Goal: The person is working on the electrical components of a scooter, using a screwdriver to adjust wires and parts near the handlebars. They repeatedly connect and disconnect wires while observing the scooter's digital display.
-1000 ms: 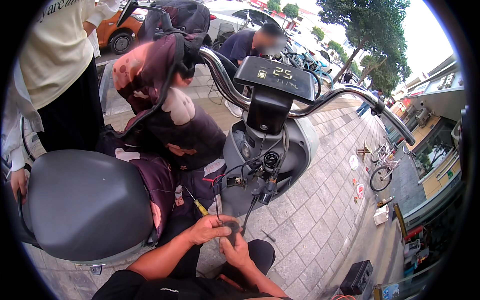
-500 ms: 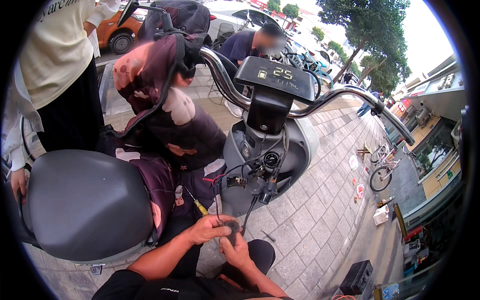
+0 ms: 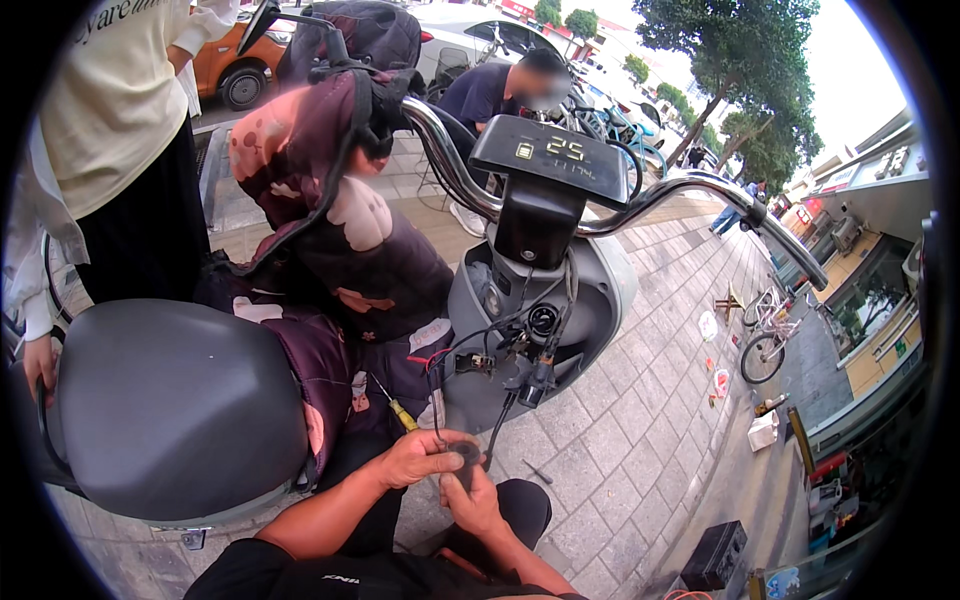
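Note:
My left hand [image 3: 428, 457] and my right hand [image 3: 470, 500] meet low in the middle, closed together on a small dark round part [image 3: 465, 454]. Thumbs and fingers cover much of it, so its exact kind is unclear. A thin black wire [image 3: 437, 405] runs up from it toward the scooter. In front of my hands stands a grey electric scooter [image 3: 610, 290] with its front panel opened and loose wires [image 3: 490, 330] hanging out. Just beyond my left hand, a screwdriver with a yellow handle [image 3: 403, 414] lies on the dark patterned quilted cover [image 3: 390, 260].
The scooter's black seat [image 3: 190, 400] is at my left, its lit display [image 3: 550, 160] and chrome handlebar [image 3: 670, 190] ahead. A person in a cream top [image 3: 120, 110] stands at the left; another [image 3: 480, 95] bends beyond the scooter. A black box [image 3: 713, 556] sits on the paving at right.

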Motion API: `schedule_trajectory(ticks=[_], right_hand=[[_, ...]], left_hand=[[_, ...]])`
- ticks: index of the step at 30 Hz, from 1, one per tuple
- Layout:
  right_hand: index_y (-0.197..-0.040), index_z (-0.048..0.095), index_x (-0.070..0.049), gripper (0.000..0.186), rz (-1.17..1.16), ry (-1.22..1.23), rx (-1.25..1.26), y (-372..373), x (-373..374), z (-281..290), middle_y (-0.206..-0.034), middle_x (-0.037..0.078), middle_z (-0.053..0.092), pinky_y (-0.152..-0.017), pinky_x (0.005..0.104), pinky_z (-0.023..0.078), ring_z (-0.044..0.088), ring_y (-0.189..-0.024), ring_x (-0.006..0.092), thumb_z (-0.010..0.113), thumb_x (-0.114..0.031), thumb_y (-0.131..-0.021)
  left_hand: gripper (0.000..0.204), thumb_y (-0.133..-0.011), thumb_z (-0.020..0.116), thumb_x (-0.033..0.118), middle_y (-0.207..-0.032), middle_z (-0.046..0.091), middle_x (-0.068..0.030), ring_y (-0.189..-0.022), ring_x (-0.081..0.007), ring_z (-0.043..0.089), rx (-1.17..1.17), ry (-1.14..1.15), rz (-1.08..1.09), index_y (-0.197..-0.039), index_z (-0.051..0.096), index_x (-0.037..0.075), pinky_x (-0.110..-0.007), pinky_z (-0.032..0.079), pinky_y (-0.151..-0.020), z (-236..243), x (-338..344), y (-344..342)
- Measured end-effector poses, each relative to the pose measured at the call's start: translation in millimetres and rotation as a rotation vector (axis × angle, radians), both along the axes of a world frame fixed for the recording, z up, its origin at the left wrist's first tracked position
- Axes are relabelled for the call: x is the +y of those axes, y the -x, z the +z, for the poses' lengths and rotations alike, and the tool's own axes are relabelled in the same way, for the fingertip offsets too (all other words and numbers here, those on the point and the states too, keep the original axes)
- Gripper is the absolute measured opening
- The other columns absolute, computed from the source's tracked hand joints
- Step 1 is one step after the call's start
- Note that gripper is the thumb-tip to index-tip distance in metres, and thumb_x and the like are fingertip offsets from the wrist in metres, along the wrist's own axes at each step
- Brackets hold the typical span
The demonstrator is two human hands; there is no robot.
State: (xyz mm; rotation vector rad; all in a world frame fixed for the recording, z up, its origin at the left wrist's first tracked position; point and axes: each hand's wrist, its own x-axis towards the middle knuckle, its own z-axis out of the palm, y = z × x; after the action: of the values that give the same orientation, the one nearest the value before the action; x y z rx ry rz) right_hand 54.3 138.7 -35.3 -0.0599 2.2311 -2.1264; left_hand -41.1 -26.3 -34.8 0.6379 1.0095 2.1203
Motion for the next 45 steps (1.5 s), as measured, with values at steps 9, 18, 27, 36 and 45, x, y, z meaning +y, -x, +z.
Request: schedule_trajectory(ticks=[9, 18, 27, 36, 45], right_hand=[[-0.11, 0.056, -0.003, 0.022, -0.006, -0.007, 0.014, 0, 1, -1, -0.078, 0.0, 0.062, -0.061, 0.0267, 0.05, 0.059, -0.067, 0.0082, 0.066, -0.021, -0.103], [-0.107, 0.056, -0.003, 0.019, -0.032, -0.015, -0.004, -1, 0, 2, -0.077, 0.0, 0.062, -0.06, 0.0266, 0.05, 0.06, -0.067, 0.0081, 0.066, -0.019, -0.103], [-0.108, 0.056, -0.004, 0.019, -0.026, 0.018, 0.005, 0, -7, 6, -0.075, 0.001, 0.062, -0.06, 0.0269, 0.05, 0.06, -0.065, 0.0086, 0.066, -0.019, -0.103], [-0.105, 0.052, -0.003, 0.016, -0.036, -0.01, 0.075, -3, -12, 10, -0.068, 0.003, 0.061, -0.052, 0.0243, 0.043, 0.054, -0.055, 0.0089, 0.055, -0.019, -0.107], [-0.109, 0.052, -0.002, 0.011, -0.176, 0.003, -0.069, 1, -2, 2, -0.069, 0.002, 0.056, -0.05, 0.0269, 0.046, 0.055, -0.053, 0.0111, 0.053, -0.011, -0.103]], left_hand=[[0.049, -0.103, 0.067, 0.021, -0.133, 0.068, -0.0169, -0.122, -0.0215, 0.064, 0.021, 0.031, -0.004, -0.143, 0.053, -0.004, -0.036, 0.049, -0.107, -2, 0, 0], [0.047, -0.103, 0.067, 0.02, -0.132, 0.069, -0.0149, -0.12, -0.0193, 0.065, 0.02, 0.016, -0.013, -0.142, 0.055, -0.003, -0.034, 0.05, -0.104, -3, 2, 3], [0.05, -0.103, 0.066, 0.024, -0.134, 0.068, -0.0164, -0.126, -0.0229, 0.063, 0.095, 0.061, 0.008, -0.141, 0.054, -0.006, -0.038, 0.046, -0.112, 1, -6, 1], [0.045, -0.104, 0.065, 0.021, -0.126, 0.069, -0.005, -0.117, -0.0117, 0.061, 0.104, 0.021, 0.022, -0.142, 0.057, -0.001, -0.029, 0.048, -0.103, -11, 5, -5], [0.048, -0.103, 0.068, 0.022, -0.129, 0.067, -0.0055, -0.116, -0.0117, 0.06, 0.034, 0.032, -0.03, -0.144, 0.056, 0.002, -0.03, 0.048, -0.103, -4, 14, 3]])
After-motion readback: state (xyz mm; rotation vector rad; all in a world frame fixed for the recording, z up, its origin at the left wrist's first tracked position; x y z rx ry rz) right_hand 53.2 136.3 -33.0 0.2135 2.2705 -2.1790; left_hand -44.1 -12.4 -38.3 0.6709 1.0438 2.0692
